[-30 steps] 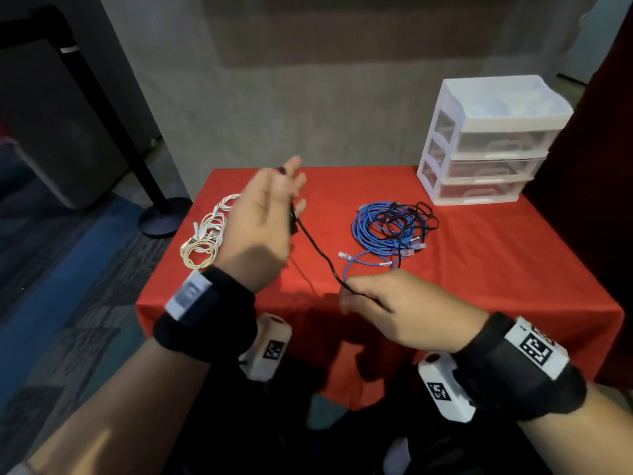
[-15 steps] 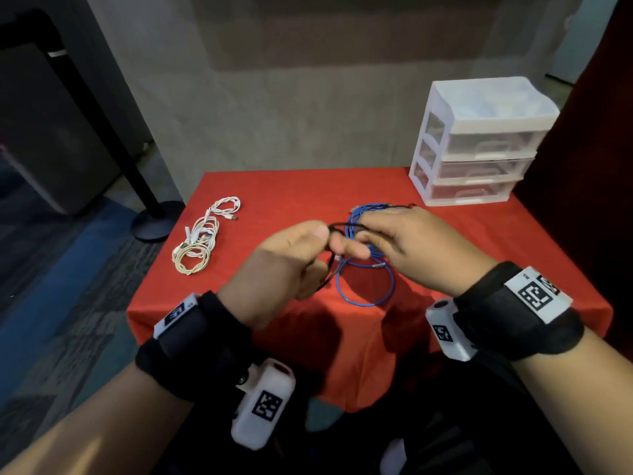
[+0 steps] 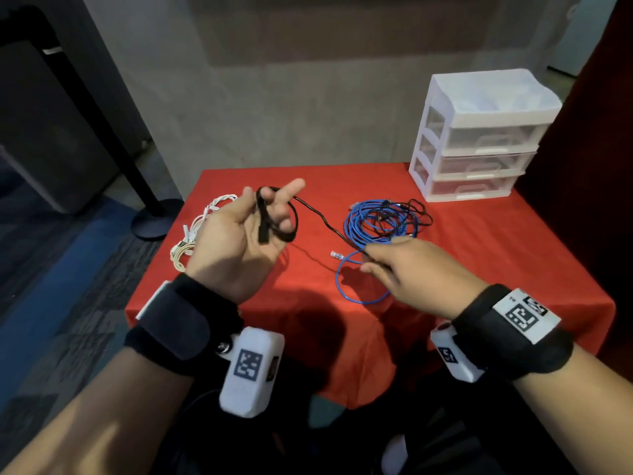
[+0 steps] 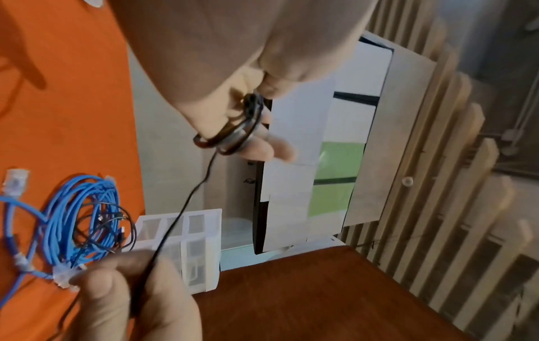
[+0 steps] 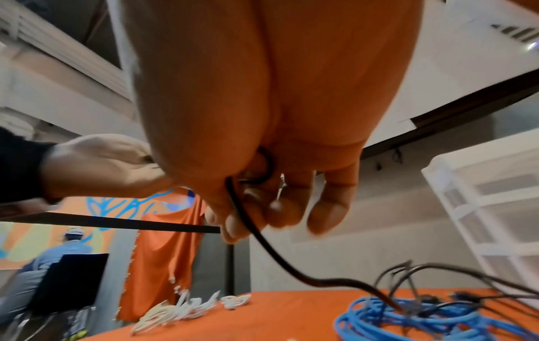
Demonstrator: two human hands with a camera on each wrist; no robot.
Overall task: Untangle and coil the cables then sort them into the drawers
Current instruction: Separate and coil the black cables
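Observation:
My left hand (image 3: 236, 241) is raised palm-up over the left of the red table (image 3: 496, 255). A thin black cable (image 3: 322, 224) is looped round its fingers, and the thumb presses the loop (image 4: 233, 138) against them. The cable's plug hangs over the palm. From the loop the cable runs taut down to my right hand (image 3: 411, 269), which pinches it (image 4: 146, 272) between thumb and forefinger. Past that hand it trails (image 5: 271, 251) into a tangle of blue cable (image 3: 373, 224) mixed with more black wire.
A coiled bundle of white cables (image 3: 191, 234) lies at the table's left edge. A white three-drawer unit (image 3: 479, 138) stands at the back right corner, all drawers closed. A black post with a round base (image 3: 154, 217) stands on the floor to the left.
The hands were together over the blue cable and have moved apart. My left hand has gone left and turned palm-up with a black loop on its fingers. The right slid down the cable.

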